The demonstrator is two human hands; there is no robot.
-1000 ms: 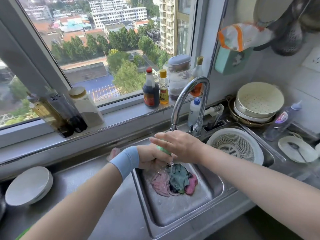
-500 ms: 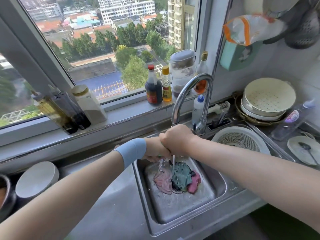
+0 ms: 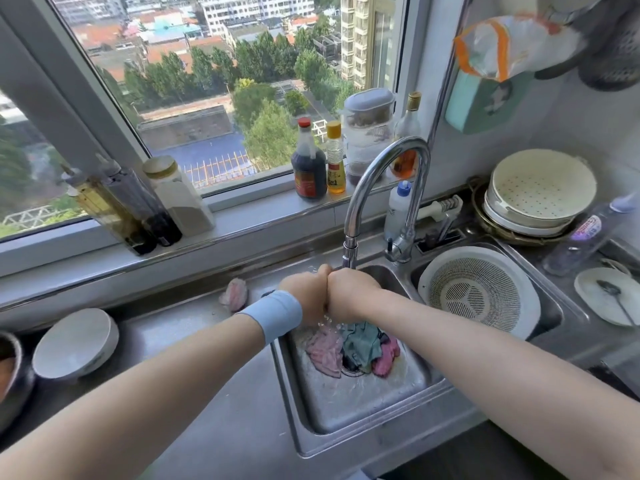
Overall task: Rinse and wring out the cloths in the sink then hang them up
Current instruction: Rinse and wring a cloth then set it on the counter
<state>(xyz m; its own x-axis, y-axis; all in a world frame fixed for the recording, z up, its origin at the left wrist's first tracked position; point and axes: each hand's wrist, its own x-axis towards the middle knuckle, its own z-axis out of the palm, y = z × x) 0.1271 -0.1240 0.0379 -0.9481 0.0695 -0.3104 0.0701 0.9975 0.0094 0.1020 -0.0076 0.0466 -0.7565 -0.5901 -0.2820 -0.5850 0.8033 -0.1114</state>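
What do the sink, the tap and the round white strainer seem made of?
Sink: likely stainless steel, brushed grey with dull reflections. Tap: polished chrome-like metal, mirror-bright highlights. Strainer: probably plastic, matt white, with moulded slots.

Four cloths show: a pale pink cloth (image 3: 323,351), a teal cloth (image 3: 360,344) and a deep pink cloth (image 3: 386,358) in the sink (image 3: 363,445), and one crumpled pink cloth (image 3: 234,294) on the worktop (image 3: 166,327). Two hands, the left hand (image 3: 306,292) and right hand (image 3: 349,292), meet under one tap (image 3: 384,161). Two colanders: one white colander (image 3: 479,292), one cream colander (image 3: 542,183). The windowsill (image 3: 259,206) carries two dispenser bottles (image 3: 138,202), three capped bottles (image 3: 308,161), one jar (image 3: 176,195) and one lidded tub (image 3: 369,133).
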